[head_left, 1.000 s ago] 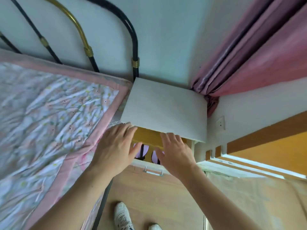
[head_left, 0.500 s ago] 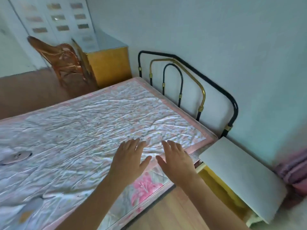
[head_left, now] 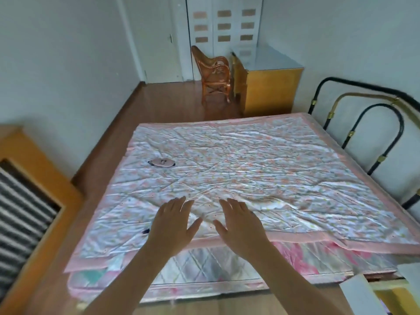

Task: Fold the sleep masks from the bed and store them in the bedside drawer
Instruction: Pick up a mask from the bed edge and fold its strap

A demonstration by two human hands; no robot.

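- Both hands out over the near edge of the bed (head_left: 295, 178), palms down, fingers spread; neither grasps anything.
- Left hand (head_left: 173, 226) and right hand (head_left: 241, 226) hang side by side, apart, above the quilt (head_left: 250, 160).
- One sleep mask (head_left: 161, 162) lies flat on the quilt toward the bed's left edge, well apart from both hands, up and to the left of them.
- Mask's long axis runs roughly parallel to the near edge; dark strap ends show at both tips.
- Left hand is the nearer; judged the natural one to reach first.
- A small dark scrap (head_left: 146, 231) shows just left of the left wrist; possibly a second mask, mostly hidden, cannot tell.
- Bedside drawer (head_left: 395, 296) shows at lower right, partly out of frame.
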